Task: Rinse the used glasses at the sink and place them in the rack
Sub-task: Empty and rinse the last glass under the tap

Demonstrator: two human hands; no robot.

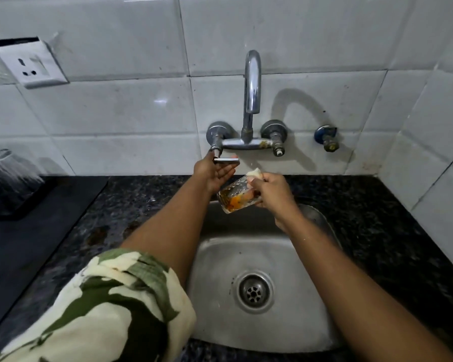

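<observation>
Looking down from the head camera, the spout [253,82] of the wall-mounted mixer tap serves as the landmark. Below it and a little to its left, the right hand [271,194] grips a patterned drinking glass [237,195] with orange residue in its bottom, fingers and thumb curled round the wall near the rim; a pale scrap, perhaps a sponge or soap, is pinched at the rim under the fingertips. The glass lies tilted, its long axis running from the base, low and left of the spout, up to the mouth nearly under the outlet. The left hand [215,171] is further left of the spout, palm up with fingers relaxed, touching the left tap lever [225,160] from below rather than clutching it. Of the two, the left hand alone is at the lever. Whether water is running is unclear. Beneath the spout sits the steel sink [212,257]. As a judgement, rinsing depends on the mouth staying under the outlet.
</observation>
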